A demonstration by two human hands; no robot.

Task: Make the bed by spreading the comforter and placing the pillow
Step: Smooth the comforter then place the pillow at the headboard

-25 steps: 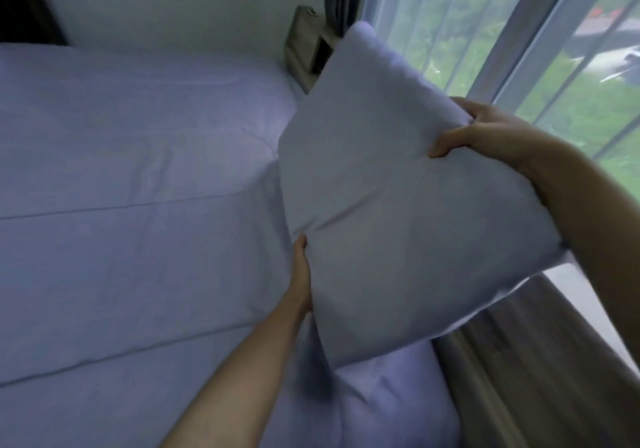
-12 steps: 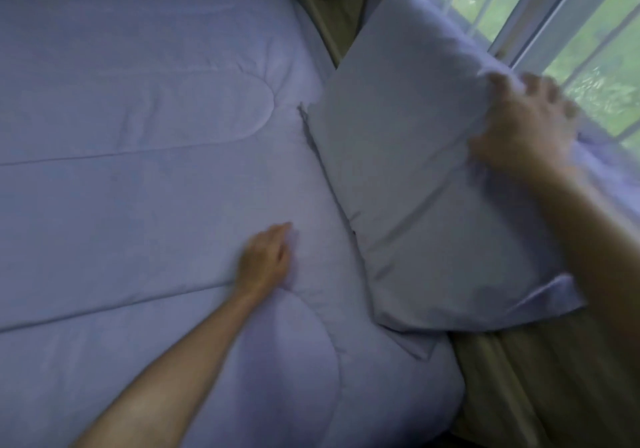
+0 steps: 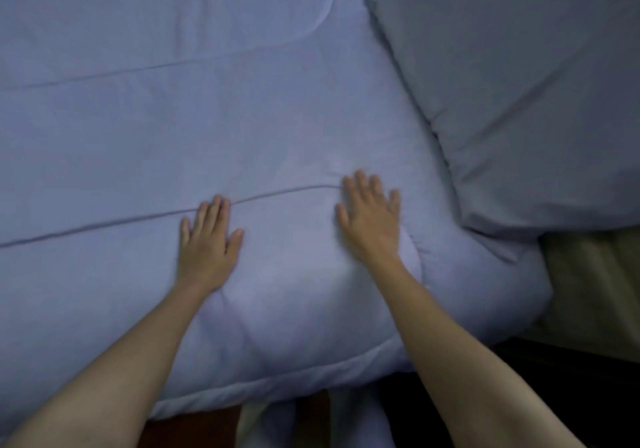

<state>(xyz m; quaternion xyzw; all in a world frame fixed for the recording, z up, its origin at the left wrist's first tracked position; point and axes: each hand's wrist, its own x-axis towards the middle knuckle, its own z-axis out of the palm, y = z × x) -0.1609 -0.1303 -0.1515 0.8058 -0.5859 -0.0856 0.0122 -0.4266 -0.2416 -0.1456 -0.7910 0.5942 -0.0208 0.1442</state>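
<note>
- Both hands lie flat, fingers straight: left hand (image 3: 207, 245) and right hand (image 3: 372, 220) press on the comforter (image 3: 173, 118).
- Pillow (image 3: 526, 94) rests up and right of the right hand, untouched.

Bed (image 3: 594, 288): tan side bare at right edge of frame. Lilac quilted comforter (image 3: 242, 118) spread over it, filling left and centre. Pillow (image 3: 519, 84) flat on comforter, upper right.
</note>
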